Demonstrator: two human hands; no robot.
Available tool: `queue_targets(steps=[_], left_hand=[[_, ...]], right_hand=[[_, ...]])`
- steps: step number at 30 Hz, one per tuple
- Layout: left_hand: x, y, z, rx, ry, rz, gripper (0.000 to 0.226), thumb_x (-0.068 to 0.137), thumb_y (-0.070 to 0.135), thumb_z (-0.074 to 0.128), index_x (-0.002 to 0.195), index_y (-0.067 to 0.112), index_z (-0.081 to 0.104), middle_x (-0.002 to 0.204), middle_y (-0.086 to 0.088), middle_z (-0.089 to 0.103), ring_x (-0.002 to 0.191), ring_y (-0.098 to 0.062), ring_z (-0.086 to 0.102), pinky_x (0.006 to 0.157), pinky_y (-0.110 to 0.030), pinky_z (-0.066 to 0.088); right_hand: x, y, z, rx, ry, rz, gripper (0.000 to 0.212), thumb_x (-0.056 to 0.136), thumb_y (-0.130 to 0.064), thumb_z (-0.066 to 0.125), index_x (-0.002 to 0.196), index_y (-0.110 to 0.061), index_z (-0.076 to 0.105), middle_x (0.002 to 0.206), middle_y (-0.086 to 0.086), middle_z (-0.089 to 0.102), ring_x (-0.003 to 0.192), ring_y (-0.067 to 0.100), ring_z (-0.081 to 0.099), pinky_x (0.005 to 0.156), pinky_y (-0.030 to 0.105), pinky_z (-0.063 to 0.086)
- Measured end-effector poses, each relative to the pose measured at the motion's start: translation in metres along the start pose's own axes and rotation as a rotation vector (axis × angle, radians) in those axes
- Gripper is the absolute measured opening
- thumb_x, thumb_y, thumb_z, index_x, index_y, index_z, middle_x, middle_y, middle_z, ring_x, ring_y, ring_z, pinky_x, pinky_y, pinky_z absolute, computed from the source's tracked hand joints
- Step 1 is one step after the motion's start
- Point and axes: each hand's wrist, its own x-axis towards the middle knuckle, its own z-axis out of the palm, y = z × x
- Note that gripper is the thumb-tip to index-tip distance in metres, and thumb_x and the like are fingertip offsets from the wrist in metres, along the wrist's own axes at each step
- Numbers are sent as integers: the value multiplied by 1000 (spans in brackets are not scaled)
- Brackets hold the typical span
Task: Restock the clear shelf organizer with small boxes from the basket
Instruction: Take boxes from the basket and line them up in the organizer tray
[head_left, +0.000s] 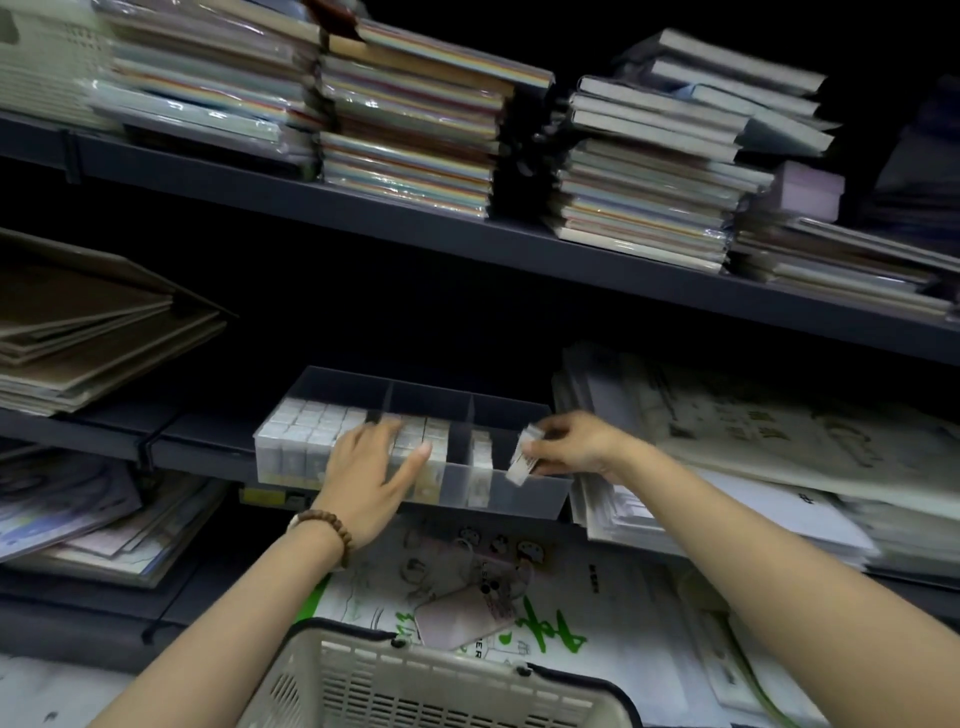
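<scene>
Resting spread left hand (371, 467) on packed boxes (306, 426) inside organizer (535, 491). Pinching small box (522, 457) in right hand (571, 447), seemingly just over the rim below.

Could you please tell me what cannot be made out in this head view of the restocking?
Basket contents: head view, cut off by the bottom edge.
Print on the box that the right hand pinches: head view, motion blur.
Some boxes in the organizer: head view, hidden under the left hand.
Organizer's rear: head view, too dark to tell what it holds.
</scene>
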Motion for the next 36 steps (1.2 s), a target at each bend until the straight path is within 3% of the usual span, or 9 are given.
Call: queue_targets(steps=[5,10,12,15,17,20,24,29,36], left_hand=[[-2,-8,6,109,16,62,76,84,72,17,134,21,42,138,4,42,131,-13,27,110,-30,16],[-4,-8,4,104,-7,64,81,76,72,12,137,25,39,143,8,36,134,-10,21,114,-30,9],[-5,-8,4,117,-10,68,80,77,71,12,138,26,37,145,8,34,136,-9,19,115,-30,8],[-6,-8,5,128,-9,74,79,78,70,13,139,26,36,146,8,33,137,-8,18,115,-29,5],[-6,-8,5,131,-5,74,79,79,70,12,139,26,36,147,8,33,137,-9,18,115,-28,3],[-6,-8,5,134,-4,69,77,82,71,13,139,26,36,147,7,33,138,-10,18,115,-29,4],[-8,-7,5,170,-13,76,77,83,74,12,140,27,35,147,7,33,138,-10,17,115,-30,4],[-10,-7,-1,227,-88,94,72,84,67,17,144,27,26,153,8,21,142,-9,7,116,-29,-5],[-39,10,-10,172,-98,166,76,80,69,14,144,31,25,153,13,18,140,-3,4,111,-22,-6]], right_hand=[[16,-3,21,-455,62,-8,56,87,-31,65,133,-4,48,133,11,54,119,23,54,85,21,40],[27,1,30,-284,93,82,63,83,-28,70,133,2,47,135,12,52,120,23,54,84,18,41],[29,3,26,-71,58,124,58,79,-21,74,126,4,53,124,14,61,110,23,61,91,22,49],[29,1,22,354,-45,184,38,83,-5,68,118,7,58,117,16,64,90,15,65,72,19,57],[29,0,21,464,-69,215,33,87,-3,62,118,7,57,121,16,62,94,15,62,76,19,54],[31,-2,24,437,-76,246,34,88,-5,61,120,5,56,123,15,61,92,15,62,82,20,49],[33,-2,29,199,-26,234,38,86,-14,66,118,2,58,120,14,63,74,11,63,50,11,49],[33,3,28,-36,43,136,50,84,-28,69,124,-1,57,122,10,62,99,14,61,83,21,48],[-9,14,5,375,17,-134,36,85,-19,66,119,-9,58,122,8,62,100,11,65,73,13,54]])
